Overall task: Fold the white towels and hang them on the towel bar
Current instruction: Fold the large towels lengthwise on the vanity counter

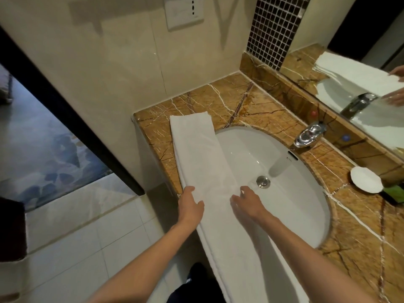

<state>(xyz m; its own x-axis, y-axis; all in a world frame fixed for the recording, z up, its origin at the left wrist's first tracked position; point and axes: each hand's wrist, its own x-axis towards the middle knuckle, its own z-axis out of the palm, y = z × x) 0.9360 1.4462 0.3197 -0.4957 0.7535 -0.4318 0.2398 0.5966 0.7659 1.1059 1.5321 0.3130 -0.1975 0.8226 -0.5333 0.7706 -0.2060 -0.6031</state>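
Left grip (pixel 190 205), right grip (pixel 248 204) touching towel (pixel 196 154), sink (pixel 290 200)

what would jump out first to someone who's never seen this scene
A long white towel, folded into a narrow strip, lies along the left rim of the white sink, which is set in a brown marble counter. The left hand and right hand rest on the towel near its middle. At the upper right, the mirror reflects the towel and hands.
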